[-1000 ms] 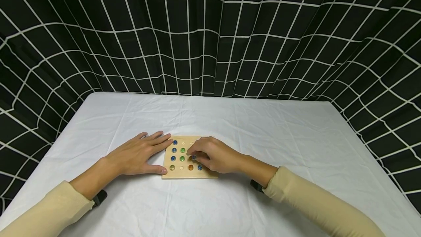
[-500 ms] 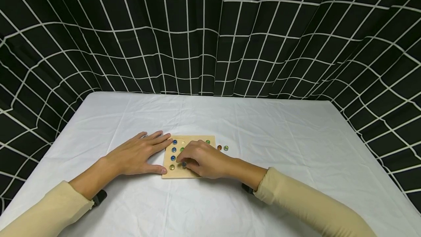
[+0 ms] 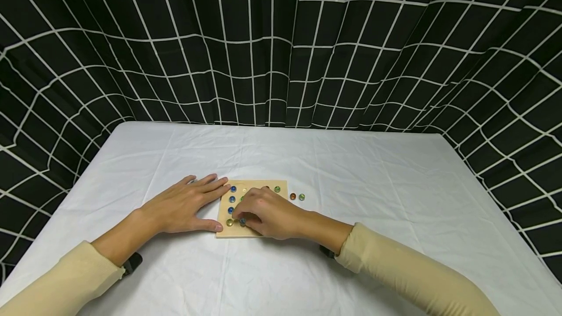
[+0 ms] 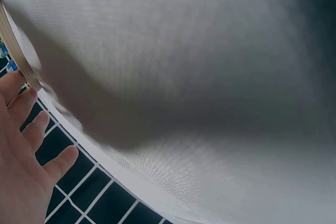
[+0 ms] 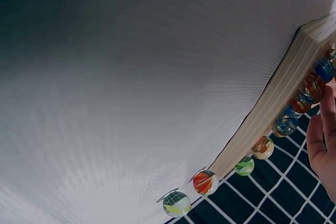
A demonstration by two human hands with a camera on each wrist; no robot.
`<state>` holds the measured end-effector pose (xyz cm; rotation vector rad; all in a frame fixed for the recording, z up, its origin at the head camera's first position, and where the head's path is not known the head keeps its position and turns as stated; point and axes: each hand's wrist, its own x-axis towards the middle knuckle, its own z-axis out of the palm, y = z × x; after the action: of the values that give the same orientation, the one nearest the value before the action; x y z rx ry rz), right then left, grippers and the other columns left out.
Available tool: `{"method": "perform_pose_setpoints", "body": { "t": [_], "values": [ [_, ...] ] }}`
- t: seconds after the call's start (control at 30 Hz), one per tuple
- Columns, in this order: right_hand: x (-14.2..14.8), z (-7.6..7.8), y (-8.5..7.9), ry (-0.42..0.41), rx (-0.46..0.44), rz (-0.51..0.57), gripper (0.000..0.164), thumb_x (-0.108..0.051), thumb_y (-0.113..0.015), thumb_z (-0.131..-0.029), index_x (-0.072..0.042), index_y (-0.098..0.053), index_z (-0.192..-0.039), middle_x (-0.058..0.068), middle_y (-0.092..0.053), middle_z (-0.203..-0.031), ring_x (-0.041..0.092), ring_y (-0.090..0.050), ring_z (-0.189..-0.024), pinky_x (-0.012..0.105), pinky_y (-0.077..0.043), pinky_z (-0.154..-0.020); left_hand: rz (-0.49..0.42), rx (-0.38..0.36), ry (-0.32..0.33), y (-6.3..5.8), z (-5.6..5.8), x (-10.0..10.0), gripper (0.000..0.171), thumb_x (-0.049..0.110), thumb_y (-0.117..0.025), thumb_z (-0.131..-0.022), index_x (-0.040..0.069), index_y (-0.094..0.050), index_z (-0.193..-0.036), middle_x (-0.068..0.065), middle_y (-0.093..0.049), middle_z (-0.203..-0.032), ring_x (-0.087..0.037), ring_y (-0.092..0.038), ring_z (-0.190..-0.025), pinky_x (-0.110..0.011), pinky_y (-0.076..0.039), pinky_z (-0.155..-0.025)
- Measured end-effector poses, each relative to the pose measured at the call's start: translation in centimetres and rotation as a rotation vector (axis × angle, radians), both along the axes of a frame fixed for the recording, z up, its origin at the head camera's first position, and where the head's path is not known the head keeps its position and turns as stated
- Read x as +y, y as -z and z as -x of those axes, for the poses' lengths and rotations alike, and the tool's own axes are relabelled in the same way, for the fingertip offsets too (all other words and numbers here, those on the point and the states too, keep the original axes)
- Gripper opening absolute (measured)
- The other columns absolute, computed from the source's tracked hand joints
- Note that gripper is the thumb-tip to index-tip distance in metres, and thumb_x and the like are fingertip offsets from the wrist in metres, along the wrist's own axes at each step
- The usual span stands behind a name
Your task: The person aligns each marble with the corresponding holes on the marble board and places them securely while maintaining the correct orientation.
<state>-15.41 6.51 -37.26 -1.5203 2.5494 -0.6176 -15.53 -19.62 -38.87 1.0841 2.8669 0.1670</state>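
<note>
A square wooden board (image 3: pixel 252 233) with rows of shallow hollows lies on the cloth, glass marbles sitting in many of them. My left hand (image 3: pixel 186 206) rests flat, fingers spread, its fingertips and thumb on the board's left edge. Thumb and fingers of my right hand (image 3: pixel 274 212) pinch a blue marble (image 3: pixel 243 222) at a front-row hollow, beside a yellowish marble (image 3: pixel 230 222). Three blue marbles, one of them this blue marble (image 3: pixel 232 199), line the left column. The right hand covers much of the board's middle and right. In the right wrist view its fingers (image 5: pixel 317 142) are partly cut off.
Just off the board's right edge, an orange-red marble (image 3: pixel 292 196) and a green marble (image 3: pixel 301 197) lie on the white cloth (image 3: pixel 351 174). A green marble (image 3: pixel 277 189) sits in the back right corner hollow. A black gridded curtain (image 3: pixel 281 52) surrounds the table.
My right hand has moved left and toward me across the board, carrying the blue marble to the front row. This uncovered the two marbles off the right edge. The left hand stays put.
</note>
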Motion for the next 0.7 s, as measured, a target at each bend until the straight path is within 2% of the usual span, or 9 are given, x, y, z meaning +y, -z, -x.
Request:
{"method": "perform_pose_setpoints", "body": {
  "t": [0.2,0.37,0.5,0.7],
  "values": [
    [0.0,0.1,-0.2,-0.003,0.001,-0.004,0.022,-0.006,-0.07,-0.091,-0.016,-0.075,-0.11,-0.01,-0.071,-0.108,0.009,-0.059,-0.11,0.03,-0.044,-0.098,-0.004,0.002,0.004,0.0,0.0,0.0,0.097,0.082,-0.045,-0.084,0.017,-0.036,-0.156,0.0,-0.034,-0.16,-0.03,-0.031,-0.146,-0.062,-0.029,-0.111],
    [0.4,0.5,-0.8,-0.007,-0.014,0.049,0.023,-0.002,-0.071,-0.089,-0.011,-0.074,-0.11,-0.006,-0.072,-0.104,0.009,-0.062,-0.104,0.03,-0.045,-0.098,-0.012,0.0,-0.003,0.0,0.0,-0.1,0.097,0.083,-0.046,-0.083,0.018,-0.037,-0.156,0.0,-0.034,-0.16,-0.029,-0.03,-0.147,-0.062,-0.028,-0.111],
    [1.1,1.1,-1.6,0.025,-0.036,0.063,0.024,-0.003,-0.071,-0.089,-0.009,-0.073,-0.112,-0.003,-0.073,-0.105,0.013,-0.063,-0.098,0.032,-0.045,-0.098,-0.011,-0.003,-0.012,0.0,0.0,0.0,0.098,0.084,-0.045,-0.082,0.019,-0.037,-0.156,0.001,-0.034,-0.16,-0.029,-0.03,-0.147,-0.062,-0.028,-0.111],
    [2.3,2.0,-2.7,0.089,-0.09,0.058,0.025,-0.004,-0.069,-0.091,-0.007,-0.071,-0.116,0.0,-0.072,-0.11,0.017,-0.064,-0.101,0.034,-0.044,-0.099,-0.011,0.003,-0.009,0.1,0.0,0.0,0.098,0.084,-0.045,-0.082,0.019,-0.037,-0.155,0.0,-0.035,-0.159,-0.03,-0.031,-0.146,-0.062,-0.029,-0.111]
  ]
}}
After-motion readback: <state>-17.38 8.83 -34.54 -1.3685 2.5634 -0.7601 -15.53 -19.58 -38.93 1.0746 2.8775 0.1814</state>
